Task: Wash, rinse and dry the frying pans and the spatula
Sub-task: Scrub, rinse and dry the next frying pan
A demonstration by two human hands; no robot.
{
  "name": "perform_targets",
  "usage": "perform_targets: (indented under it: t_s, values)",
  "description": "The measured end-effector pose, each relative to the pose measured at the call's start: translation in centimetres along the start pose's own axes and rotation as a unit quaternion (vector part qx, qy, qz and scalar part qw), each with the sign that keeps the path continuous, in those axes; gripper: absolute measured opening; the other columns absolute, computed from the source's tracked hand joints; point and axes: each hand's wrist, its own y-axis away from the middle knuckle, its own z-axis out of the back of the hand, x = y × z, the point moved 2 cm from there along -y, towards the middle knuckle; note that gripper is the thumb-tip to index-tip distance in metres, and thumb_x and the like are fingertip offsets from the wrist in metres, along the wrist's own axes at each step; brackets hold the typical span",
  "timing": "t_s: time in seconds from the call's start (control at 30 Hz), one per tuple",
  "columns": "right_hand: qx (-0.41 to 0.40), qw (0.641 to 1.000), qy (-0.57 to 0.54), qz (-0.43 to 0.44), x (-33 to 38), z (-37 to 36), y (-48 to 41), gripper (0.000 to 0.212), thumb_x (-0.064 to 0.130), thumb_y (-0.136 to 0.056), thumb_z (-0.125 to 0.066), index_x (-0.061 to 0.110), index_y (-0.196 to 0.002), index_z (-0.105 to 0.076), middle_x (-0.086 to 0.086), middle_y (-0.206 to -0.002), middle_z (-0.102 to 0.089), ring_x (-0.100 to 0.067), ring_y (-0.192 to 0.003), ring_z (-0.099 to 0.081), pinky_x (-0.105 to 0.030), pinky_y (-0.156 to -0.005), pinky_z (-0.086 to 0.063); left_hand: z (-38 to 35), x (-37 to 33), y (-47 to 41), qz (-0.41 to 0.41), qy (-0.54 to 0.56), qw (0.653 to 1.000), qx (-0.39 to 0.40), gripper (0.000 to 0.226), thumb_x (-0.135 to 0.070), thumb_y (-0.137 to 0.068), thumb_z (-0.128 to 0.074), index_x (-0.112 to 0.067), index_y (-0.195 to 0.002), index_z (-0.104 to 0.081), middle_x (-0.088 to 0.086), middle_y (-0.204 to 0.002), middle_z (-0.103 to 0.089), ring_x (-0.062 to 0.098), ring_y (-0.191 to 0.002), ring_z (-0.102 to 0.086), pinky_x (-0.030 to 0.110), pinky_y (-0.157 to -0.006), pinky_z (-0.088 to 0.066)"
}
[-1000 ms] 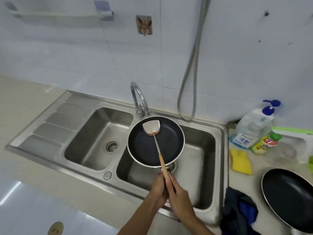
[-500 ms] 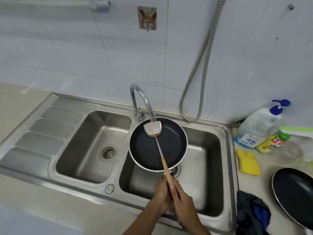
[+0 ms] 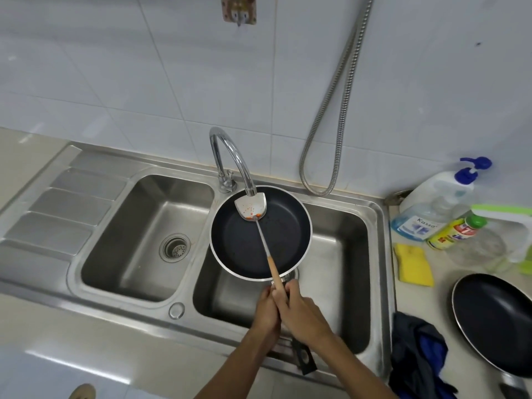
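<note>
Both hands (image 3: 285,309) | grip spatula (image 3: 260,228) | over pan (image 3: 260,233)

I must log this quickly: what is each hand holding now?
Left hand: closed on the handle of the frying pan held over the right basin.
Right hand: closed on the spatula handle.

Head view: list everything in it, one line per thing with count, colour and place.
frying pans: 2, black; one held over right basin, one on counter at right
spatula: 1, steel with wooden handle, red specks; blade in held pan
sink: 1, steel, two basins
tap: 1, chrome, spout above spatula blade
hose: 1, metal, on wall
bottles: 2; clear with blue pump, yellow with green cap
sponge: 1, yellow, counter
cloth: 1, dark blue, counter
hands: left, right, at the handles
</note>
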Motion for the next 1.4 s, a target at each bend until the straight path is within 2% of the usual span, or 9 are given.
perform_targets:
  t_s: [0.1,0.27,0.4,0.5,0.63,0.77,0.97,1.27,1.4]
  values:
    - [0.006,0.997,0.076,0.01,0.6,1.4,-1.1,0.024,0.048,-0.102,-0.035,0.025,-0.106,-0.041,-0.012,-0.102,-0.068,-0.037,-0.091,-0.064,-0.041,-0.073,-0.048,-0.2,0.2,-0.3,0.005,0.043,0.999,-0.006,0.026,-0.013,-0.105,-0.045,0.0,-0.102,-0.067,0.014,-0.082,-0.072,0.026,-0.08,-0.069,0.039,-0.075,-0.055]
    - [-0.033,0.985,0.172,0.014,1.6,2.7,-1.5,0.04,0.047,-0.097,-0.04,0.015,-0.119,-0.053,-0.01,-0.105,-0.069,-0.034,-0.094,-0.065,-0.041,-0.08,-0.048,0.2,0.8,-0.9,0.015,0.046,0.999,0.0,0.029,-0.014,-0.106,-0.043,0.003,-0.113,-0.065,0.025,-0.103,-0.072,0.032,-0.093,-0.07,0.041,-0.08,-0.056]
    - [-0.038,0.991,0.128,0.005,1.6,3.0,-1.9,0.026,0.04,-0.098,-0.04,0.016,-0.105,-0.045,-0.008,-0.098,-0.064,-0.032,-0.084,-0.057,-0.039,-0.072,-0.04,0.1,0.7,-0.8,0.015,0.051,0.999,0.005,0.033,-0.021,-0.108,-0.042,0.003,-0.116,-0.064,0.025,-0.105,-0.068,0.032,-0.097,-0.062,0.042,-0.083,-0.052]
    - [-0.064,0.992,0.102,0.023,1.4,3.4,-2.0,0.019,0.036,-0.1,-0.04,0.018,-0.097,-0.043,-0.002,-0.087,-0.059,-0.026,-0.074,-0.052,-0.037,-0.065,-0.039,0.2,0.7,-0.7,0.018,0.046,0.999,0.01,0.033,-0.023,-0.11,-0.038,-0.003,-0.116,-0.064,0.021,-0.106,-0.073,0.026,-0.096,-0.068,0.043,-0.09,-0.055]
    - [-0.097,0.988,0.107,0.058,-0.3,3.6,-0.9,0.02,0.045,-0.105,-0.036,0.027,-0.098,-0.039,0.003,-0.078,-0.063,-0.019,-0.065,-0.057,-0.036,-0.057,-0.046,0.2,0.7,-0.6,0.021,0.047,0.999,0.013,0.032,-0.025,-0.111,-0.037,-0.004,-0.118,-0.061,0.01,-0.095,-0.077,0.018,-0.081,-0.074,0.031,-0.073,-0.057]
    - [-0.139,0.983,0.102,0.057,-3.2,4.2,1.8,0.024,0.047,-0.105,-0.036,0.026,-0.094,-0.038,0.005,-0.064,-0.054,-0.015,-0.051,-0.05,-0.028,-0.046,-0.033,-0.1,0.6,-0.8,0.016,0.063,0.998,0.015,0.036,-0.026,-0.111,-0.035,-0.001,-0.128,-0.055,0.022,-0.105,-0.076,0.029,-0.097,-0.076,0.034,-0.082,-0.058]
    - [-0.173,0.982,0.072,-0.004,-7.5,4.8,6.0,0.026,0.05,-0.103,-0.032,0.027,-0.093,-0.038,0.003,-0.06,-0.054,-0.013,-0.047,-0.051,-0.024,-0.041,-0.033,0.0,0.9,-0.8,0.018,0.084,0.996,0.006,0.038,-0.025,-0.11,-0.038,0.003,-0.131,-0.052,0.019,-0.095,-0.077,0.023,-0.081,-0.078,0.025,-0.066,-0.06]
    - [-0.157,0.976,0.055,-0.142,-11.6,2.9,8.5,0.03,0.044,-0.106,-0.03,0.019,-0.093,-0.04,-0.001,-0.076,-0.061,-0.026,-0.072,-0.063,-0.04,-0.063,-0.048,-0.1,1.2,-1.0,0.027,0.08,0.996,0.023,0.04,-0.029,-0.11,-0.037,0.0,-0.133,-0.053,0.018,-0.105,-0.075,0.02,-0.085,-0.077,0.03,-0.071,-0.056]
    - [-0.131,0.976,0.007,-0.172,-11.5,0.7,4.3,0.032,0.035,-0.108,-0.031,0.009,-0.102,-0.049,-0.01,-0.092,-0.067,-0.028,-0.081,-0.064,-0.035,-0.067,-0.047,-0.1,0.8,-0.7,0.03,0.08,0.996,0.024,0.039,-0.031,-0.11,-0.037,-0.003,-0.133,-0.053,0.016,-0.105,-0.076,0.021,-0.088,-0.077,0.032,-0.072,-0.055]
